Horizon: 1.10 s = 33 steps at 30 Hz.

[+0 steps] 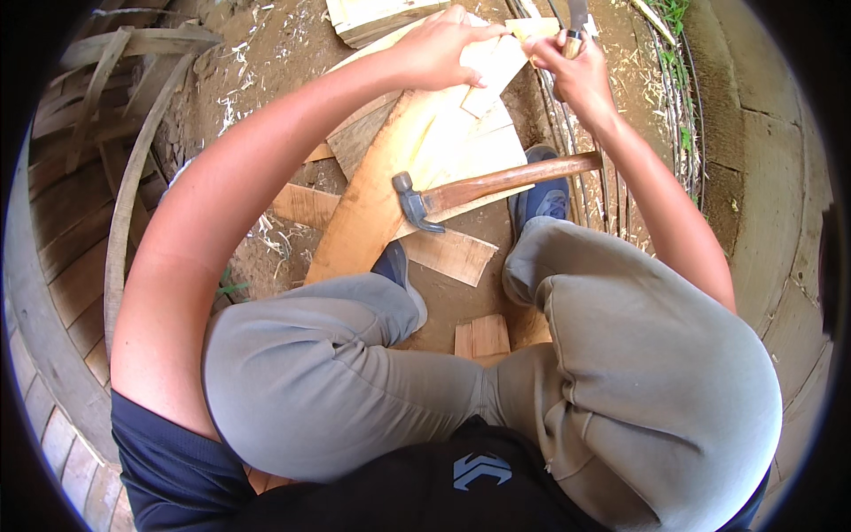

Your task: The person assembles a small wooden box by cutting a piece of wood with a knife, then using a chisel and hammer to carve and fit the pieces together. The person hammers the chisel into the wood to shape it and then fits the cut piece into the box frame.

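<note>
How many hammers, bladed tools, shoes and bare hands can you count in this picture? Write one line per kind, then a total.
Hammer: 1
Bladed tool: 1
Shoes: 2 (left shoe, right shoe)
Hands: 2 (left hand, right hand)
Total: 6

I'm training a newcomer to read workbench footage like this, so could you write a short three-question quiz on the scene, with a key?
1. Multiple choice: the head of the hammer is at its
A) right end
B) left end
2. True or false: the right hand is gripping the hammer.
3. Fill in: the left hand touches a pale piece made of ____.

Key: 1 B. 2 False; it grips a bladed tool. 3 wood.
</note>
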Each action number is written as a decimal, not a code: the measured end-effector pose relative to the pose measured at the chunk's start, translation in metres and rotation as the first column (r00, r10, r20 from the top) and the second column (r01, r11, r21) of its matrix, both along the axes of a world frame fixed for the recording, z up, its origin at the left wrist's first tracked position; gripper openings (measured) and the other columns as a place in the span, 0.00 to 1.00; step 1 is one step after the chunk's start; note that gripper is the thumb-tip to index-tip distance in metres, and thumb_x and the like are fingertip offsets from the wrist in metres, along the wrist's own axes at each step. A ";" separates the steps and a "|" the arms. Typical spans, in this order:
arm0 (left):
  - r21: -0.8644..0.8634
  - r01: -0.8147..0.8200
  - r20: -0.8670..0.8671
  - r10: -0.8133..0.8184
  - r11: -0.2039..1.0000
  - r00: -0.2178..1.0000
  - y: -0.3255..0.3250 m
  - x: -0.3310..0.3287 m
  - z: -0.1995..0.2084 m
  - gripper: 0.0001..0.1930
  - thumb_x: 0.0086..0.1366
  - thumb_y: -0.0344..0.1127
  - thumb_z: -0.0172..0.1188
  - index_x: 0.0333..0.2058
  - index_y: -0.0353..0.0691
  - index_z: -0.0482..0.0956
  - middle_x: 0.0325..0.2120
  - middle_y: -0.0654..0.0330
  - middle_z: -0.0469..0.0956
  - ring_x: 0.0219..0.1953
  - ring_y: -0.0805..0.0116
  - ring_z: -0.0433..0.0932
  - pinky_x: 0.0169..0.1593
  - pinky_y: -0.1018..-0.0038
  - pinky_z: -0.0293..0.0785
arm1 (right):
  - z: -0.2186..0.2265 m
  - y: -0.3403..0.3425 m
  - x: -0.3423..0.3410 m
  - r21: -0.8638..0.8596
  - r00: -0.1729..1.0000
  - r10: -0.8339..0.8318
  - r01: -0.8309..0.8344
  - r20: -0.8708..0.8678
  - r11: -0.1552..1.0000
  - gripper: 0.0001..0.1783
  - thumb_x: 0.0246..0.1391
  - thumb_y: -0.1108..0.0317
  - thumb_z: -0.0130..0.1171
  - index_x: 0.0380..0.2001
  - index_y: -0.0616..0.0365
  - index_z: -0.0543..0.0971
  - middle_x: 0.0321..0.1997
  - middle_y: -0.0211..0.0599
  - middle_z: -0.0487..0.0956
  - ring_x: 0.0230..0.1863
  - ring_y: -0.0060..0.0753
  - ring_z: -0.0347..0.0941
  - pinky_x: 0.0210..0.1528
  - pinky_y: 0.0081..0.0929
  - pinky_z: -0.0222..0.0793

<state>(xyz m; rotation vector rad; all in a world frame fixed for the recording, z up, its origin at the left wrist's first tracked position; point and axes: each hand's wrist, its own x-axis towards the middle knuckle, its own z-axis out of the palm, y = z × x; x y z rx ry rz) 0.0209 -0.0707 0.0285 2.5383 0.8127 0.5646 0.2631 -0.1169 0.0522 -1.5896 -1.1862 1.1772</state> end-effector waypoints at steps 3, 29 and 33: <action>-0.292 -0.016 -0.050 0.002 0.956 0.999 0.010 0.010 0.035 0.39 0.39 0.37 0.82 0.54 0.47 0.77 0.42 0.46 0.77 0.49 0.43 0.77 0.54 0.55 0.74 | 0.041 -0.016 0.008 -0.054 0.988 0.025 -0.017 0.152 0.998 0.17 0.69 0.54 0.59 0.37 0.58 0.75 0.29 0.32 0.79 0.24 0.18 0.75 0.24 0.22 0.74; -0.418 -0.189 -0.475 -0.037 0.889 0.879 0.015 0.038 0.056 0.44 0.46 0.39 0.77 0.66 0.59 0.72 0.54 0.42 0.78 0.55 0.45 0.79 0.58 0.58 0.77 | 0.081 -0.128 0.013 -0.295 0.480 0.613 -0.582 0.627 0.758 0.13 0.70 0.59 0.49 0.40 0.59 0.70 0.36 0.54 0.77 0.39 0.63 0.76 0.41 0.55 0.71; -0.389 -0.214 -0.507 -0.015 0.896 0.862 0.011 0.041 0.064 0.45 0.47 0.38 0.77 0.67 0.59 0.71 0.55 0.42 0.78 0.55 0.45 0.79 0.57 0.58 0.77 | 0.079 -0.128 0.011 -0.290 0.501 0.606 -0.572 0.618 0.767 0.13 0.71 0.58 0.49 0.40 0.59 0.69 0.36 0.55 0.77 0.39 0.65 0.76 0.40 0.55 0.71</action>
